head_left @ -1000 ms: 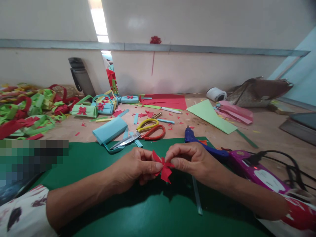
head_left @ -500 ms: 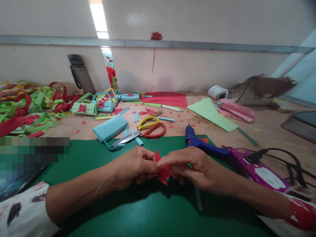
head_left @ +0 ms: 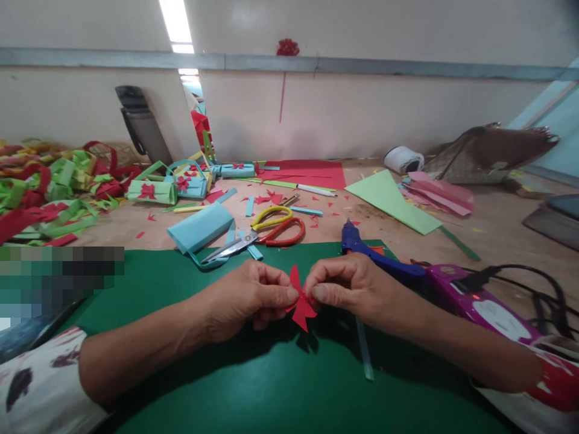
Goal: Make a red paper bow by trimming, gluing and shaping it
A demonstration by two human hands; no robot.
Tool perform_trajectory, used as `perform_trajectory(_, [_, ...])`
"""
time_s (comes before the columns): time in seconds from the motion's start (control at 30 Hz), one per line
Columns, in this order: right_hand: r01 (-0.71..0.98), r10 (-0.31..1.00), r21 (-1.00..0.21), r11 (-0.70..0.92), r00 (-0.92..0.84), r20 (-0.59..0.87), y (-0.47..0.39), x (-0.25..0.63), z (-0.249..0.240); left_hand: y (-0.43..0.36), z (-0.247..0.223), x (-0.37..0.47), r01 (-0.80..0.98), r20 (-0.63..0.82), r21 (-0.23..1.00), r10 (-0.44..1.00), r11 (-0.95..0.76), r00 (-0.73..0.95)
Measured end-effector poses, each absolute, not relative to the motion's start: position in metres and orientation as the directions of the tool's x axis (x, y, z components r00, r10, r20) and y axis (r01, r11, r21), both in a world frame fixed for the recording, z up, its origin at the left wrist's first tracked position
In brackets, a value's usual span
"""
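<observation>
Between my two hands is a red paper bow (head_left: 302,308) with pointed tails, raised a little over the green mat (head_left: 244,386). My left hand (head_left: 257,296) pinches its left side between thumb and fingers. On the other side, the thumb and forefinger of my right hand (head_left: 348,289) close on its right edge. Scissors (head_left: 271,232) with one yellow and one red handle lie just beyond my left hand, beside a folded light blue paper bag (head_left: 201,228). A blue glue gun (head_left: 362,244) rests past my right hand, and a pale glue stick (head_left: 364,349) lies below that hand.
A purple power strip (head_left: 479,301) with black cables lies at right. Small paper bags (head_left: 151,191) with red bows and a heap of coloured paper pieces (head_left: 58,187) fill the left. At the back are a bottle (head_left: 142,123), red paper (head_left: 316,173) and a handbag (head_left: 491,154).
My right fingers have shifted from lying across the front of the bow to its right edge, so more of it shows. The view has tilted slightly down.
</observation>
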State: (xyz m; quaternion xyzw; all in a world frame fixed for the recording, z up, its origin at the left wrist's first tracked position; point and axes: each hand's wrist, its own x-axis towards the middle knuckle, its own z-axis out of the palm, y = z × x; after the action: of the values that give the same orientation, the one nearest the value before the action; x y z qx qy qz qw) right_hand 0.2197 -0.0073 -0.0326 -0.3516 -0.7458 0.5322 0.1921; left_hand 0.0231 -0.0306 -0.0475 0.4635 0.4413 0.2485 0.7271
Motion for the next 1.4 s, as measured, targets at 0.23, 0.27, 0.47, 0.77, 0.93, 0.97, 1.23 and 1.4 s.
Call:
perform_trajectory(0.23, [0.355,0.774,-0.932,0.077,-0.610,-0.168,-0.0091,0.2152,-0.0311,-0.0316,-0.0487,0.0248,0.063,-0.407,0.900,0.781,0.432,0.474])
perform_trajectory(0.27, [0.366,0.780,-0.927,0.085,-0.603,-0.167,-0.0093,0.2150,-0.0308,-0.0318,-0.0488,0.0250,0.066,-0.404,0.903,0.783,0.426,0.473])
perform_trajectory(0.47, [0.408,0.794,-0.910,0.076,-0.577,-0.192,-0.0109,0.2142,-0.0298,-0.0332,-0.0475,0.0263,0.083,-0.385,0.915,0.788,0.396,0.480])
perform_trajectory(0.77, [0.458,0.784,-0.885,0.084,-0.578,-0.225,-0.0152,0.2130,-0.0314,-0.0339,-0.0455,0.0289,0.149,-0.381,0.922,0.778,0.356,0.500])
perform_trajectory(0.93, [0.492,0.791,-0.858,0.148,-0.579,-0.196,-0.0165,0.2119,-0.0278,-0.0347,-0.0465,0.0305,0.170,-0.386,0.922,0.789,0.348,0.479])
perform_trajectory(0.97, [0.493,0.790,-0.857,0.150,-0.581,-0.196,-0.0164,0.2119,-0.0272,-0.0347,-0.0467,0.0310,0.160,-0.386,0.921,0.790,0.354,0.476])
perform_trajectory(1.23, [0.505,0.809,-0.856,0.107,-0.545,-0.220,-0.0152,0.2116,-0.0278,-0.0352,-0.0442,0.0323,0.155,-0.387,0.921,0.796,0.357,0.465])
perform_trajectory(1.4, [0.518,0.797,-0.850,0.099,-0.553,-0.244,-0.0164,0.2098,-0.0276,-0.0360,-0.0450,0.0316,0.167,-0.383,0.923,0.794,0.346,0.472])
